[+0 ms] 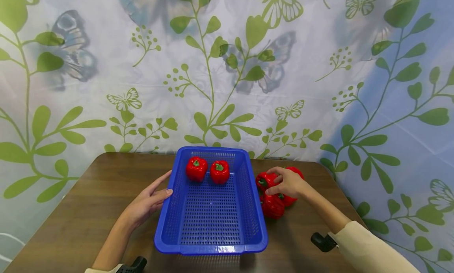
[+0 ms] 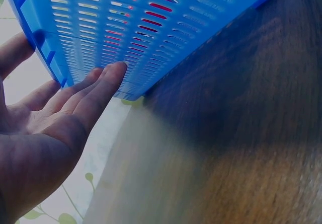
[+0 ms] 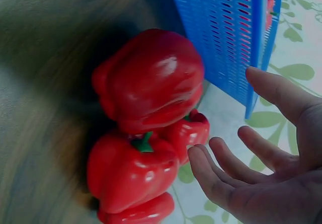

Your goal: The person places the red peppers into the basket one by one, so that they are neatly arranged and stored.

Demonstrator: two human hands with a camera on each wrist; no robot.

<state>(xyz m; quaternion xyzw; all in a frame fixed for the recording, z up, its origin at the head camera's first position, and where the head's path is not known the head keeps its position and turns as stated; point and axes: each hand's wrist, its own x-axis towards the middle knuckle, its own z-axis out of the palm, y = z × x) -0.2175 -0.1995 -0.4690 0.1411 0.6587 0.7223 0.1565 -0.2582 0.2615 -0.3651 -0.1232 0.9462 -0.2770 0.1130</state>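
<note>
A blue plastic basket [image 1: 211,249] with slotted walls stands at the middle of the table. Two red bell peppers, one on the left [image 1: 196,170] and one on the right [image 1: 220,173], sit at its far end. My left hand [image 1: 144,204] touches the basket's left side with fingers extended, the thumb at the rim. To the right of the basket, several red bell peppers [image 3: 151,80] lie in a cluster. Over them hovers my right hand [image 1: 290,183], its fingers spread and loosely bent, with nothing held. In the right wrist view, a gap separates the fingertips from the nearest peppers.
The brown wooden table [image 1: 117,178] runs back to a hanging cloth [image 1: 149,80] printed with leaves and butterflies. A black wrist device [image 1: 323,242] sits at the right sleeve, another [image 1: 133,265] at the left. A white cable [image 1: 10,237] shows at the far left.
</note>
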